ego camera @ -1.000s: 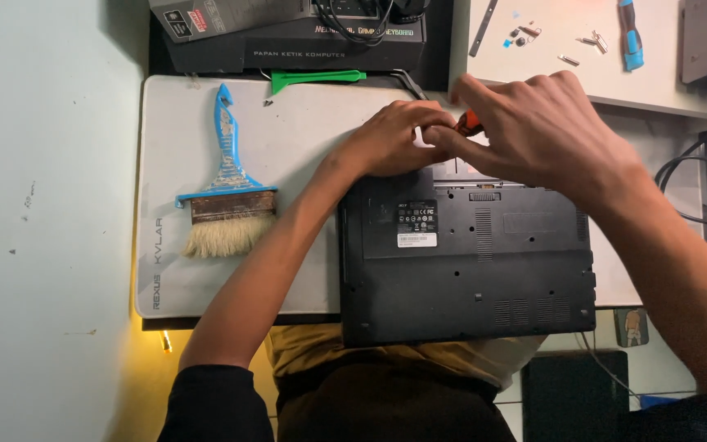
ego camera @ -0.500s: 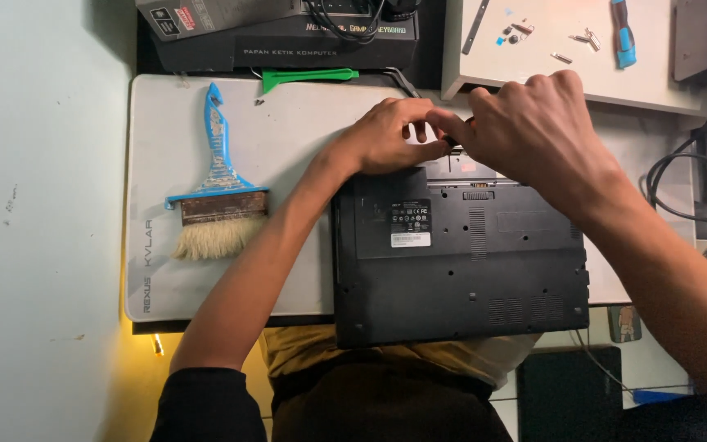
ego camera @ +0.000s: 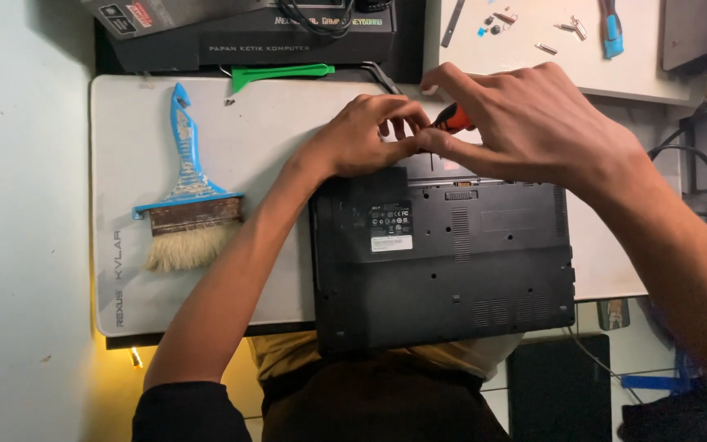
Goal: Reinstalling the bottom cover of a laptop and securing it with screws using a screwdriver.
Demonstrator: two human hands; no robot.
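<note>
Pale grey matting (ego camera: 272,139) covers the worktop, with a white wall surface to the left and a second light tabletop (ego camera: 533,61) at the upper right carrying small loose screws (ego camera: 570,29) and a blue-handled tool (ego camera: 611,37). On the mat lies a black laptop (ego camera: 452,270), turned bottom up, its near edge overhanging toward the person's lap. Both forearms reach in from below and meet at the laptop's far edge. The left hand (ego camera: 362,135) rests there with fingers curled and tips pressed down beside the tool. The right hand (ego camera: 533,123) arches over it, thumb and fingers pinched closed around an orange-handled screwdriver (ego camera: 454,119), mostly hidden by the fingers. A white rectangular label (ego camera: 391,243) sits on the laptop's base below a darker sticker. Left of the arms lies a blue-handled brush (ego camera: 186,192) with pale bristles. A green plastic pry tool (ego camera: 280,74) lies at the mat's far edge, before a long black box (ego camera: 288,41).
</note>
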